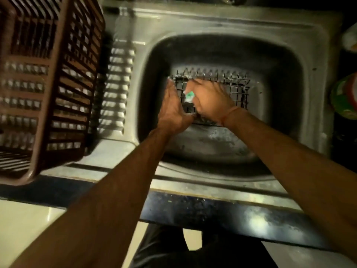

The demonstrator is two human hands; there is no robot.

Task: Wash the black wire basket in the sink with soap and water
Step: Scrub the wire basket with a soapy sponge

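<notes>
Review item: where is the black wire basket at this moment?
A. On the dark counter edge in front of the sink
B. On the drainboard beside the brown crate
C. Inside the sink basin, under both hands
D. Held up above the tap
C: the wire basket sits in the sink basin, with the left hand at its left end and the right hand on top of it.

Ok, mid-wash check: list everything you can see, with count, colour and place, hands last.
wire basket: one, black, in the sink basin, under both hands
sink: one, steel, centre
plastic crate: one, brown, slatted, on the drainboard at left
scrubber: one, green and white, in the right hand's grip
container: one, green and red, right edge, blurred
wrist thread: one, orange, right wrist
left hand: fingers straight, against the basket's left end
right hand: curled round the scrubber
</notes>
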